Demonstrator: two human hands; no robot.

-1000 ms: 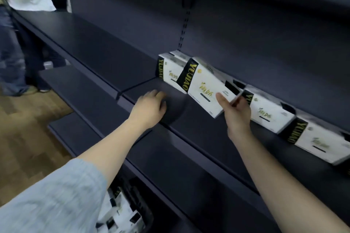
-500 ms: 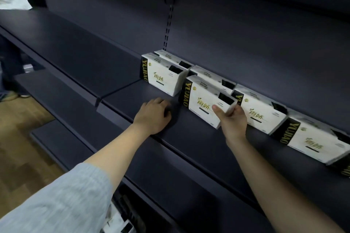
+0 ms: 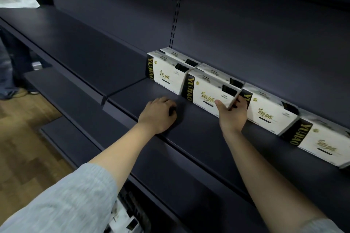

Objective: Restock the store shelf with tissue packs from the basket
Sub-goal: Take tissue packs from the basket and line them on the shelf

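The tissue pack [image 3: 206, 94] I'm placing stands on the dark shelf [image 3: 189, 138], second from the left in the near row, touching the pack on its left [image 3: 166, 75] and just beside the one on its right [image 3: 269, 111]. My right hand [image 3: 232, 114] pinches its right end, thumb on the printed face and fingers tucked behind. I judge it light and soft: a film wrap over paper that dents under pressure and is probably a bit slick, so the short ends are the places to hold it.

My left hand [image 3: 158, 114] rests on the shelf with fingers curled under, holding nothing I can see.

More packs [image 3: 212, 71] stand behind the near row, mostly hidden. The far-right pack [image 3: 322, 143] is cut off by the frame. The basket [image 3: 130, 217] shows only as a blurred corner behind my sleeve [image 3: 66, 200], so I can't count what remains.
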